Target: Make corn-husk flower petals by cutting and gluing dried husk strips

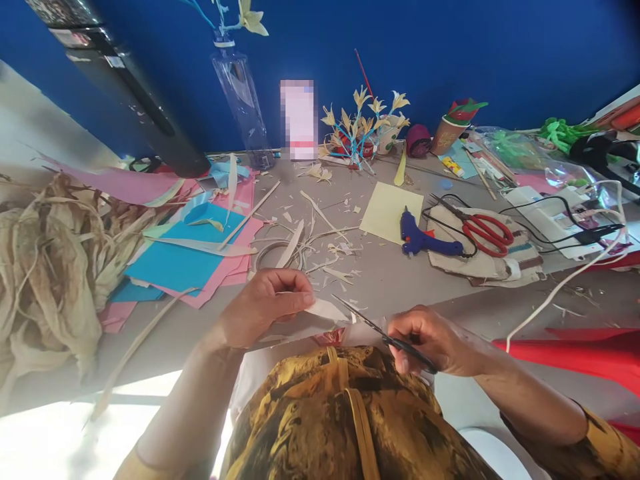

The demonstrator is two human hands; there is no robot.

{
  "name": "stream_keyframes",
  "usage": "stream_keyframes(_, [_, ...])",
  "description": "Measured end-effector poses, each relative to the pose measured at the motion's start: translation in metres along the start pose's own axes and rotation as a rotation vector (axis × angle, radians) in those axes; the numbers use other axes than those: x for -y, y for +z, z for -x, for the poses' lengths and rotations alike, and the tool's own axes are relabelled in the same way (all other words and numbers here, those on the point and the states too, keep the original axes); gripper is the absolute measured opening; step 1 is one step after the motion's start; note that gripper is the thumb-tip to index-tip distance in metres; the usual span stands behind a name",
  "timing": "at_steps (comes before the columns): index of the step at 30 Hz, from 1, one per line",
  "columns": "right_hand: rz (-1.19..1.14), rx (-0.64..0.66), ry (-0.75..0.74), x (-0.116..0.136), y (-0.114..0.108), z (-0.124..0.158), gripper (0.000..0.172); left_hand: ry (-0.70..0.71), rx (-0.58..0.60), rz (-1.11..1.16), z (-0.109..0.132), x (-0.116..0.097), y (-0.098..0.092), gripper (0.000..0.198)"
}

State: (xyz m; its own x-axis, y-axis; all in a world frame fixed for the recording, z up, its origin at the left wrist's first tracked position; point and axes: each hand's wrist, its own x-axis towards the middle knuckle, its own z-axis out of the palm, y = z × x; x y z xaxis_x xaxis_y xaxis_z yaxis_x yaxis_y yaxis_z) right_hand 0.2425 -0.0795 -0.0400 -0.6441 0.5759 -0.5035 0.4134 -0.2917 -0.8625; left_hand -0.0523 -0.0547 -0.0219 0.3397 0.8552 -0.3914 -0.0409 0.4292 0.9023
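Between the thumb and fingers of my left hand [267, 303] is a pale strip of dried husk [327, 311], its pointed end sticking out to the right. My right hand [433, 340] grips black-handled scissors [367, 320], whose blades point up and left towards the strip. The blades look closed and stand a little apart from the strip. Both hands are over the table's near edge, above my lap. Just beyond my left hand lie a roll of tape [277, 253] and scattered husk scraps [340, 273].
A pile of dried husks [45, 267] is at the left, beside blue paper [185, 247]. To the right, a blue glue gun [425, 237] and red-handled scissors [487, 233] lie near a power strip [560, 220] with cables. Husk flowers [360, 127] and a clear bottle [243, 100] stand behind.
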Motion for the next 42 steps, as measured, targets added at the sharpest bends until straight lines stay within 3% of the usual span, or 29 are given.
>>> stream_keyframes(3, [-0.033,0.002,0.000,0.001,-0.002,0.002,0.053,-0.007,-0.007,0.122,-0.001,0.002,0.002,0.027])
stream_keyframes(9, [-0.159,-0.101,-0.181,-0.001,0.004,0.003,0.075,0.090,-0.138,0.428,0.002,0.012,0.021,0.025])
stream_keyframes(16, [-0.172,-0.226,-0.195,0.003,0.038,-0.018,0.071,0.168,-0.257,0.614,-0.006,0.023,0.057,0.026])
stream_keyframes(21, [-0.228,-0.281,-0.221,0.008,0.054,-0.029,0.067,0.150,-0.335,0.685,-0.009,0.025,0.068,0.027])
stream_keyframes(31, [-0.244,-0.419,-0.317,0.026,0.068,-0.042,0.064,0.143,-0.288,0.755,-0.008,0.025,0.091,0.026])
stream_keyframes(42, [-0.184,-0.464,-0.312,0.032,0.069,-0.045,0.063,0.120,-0.293,0.693,-0.006,0.024,0.095,0.027])
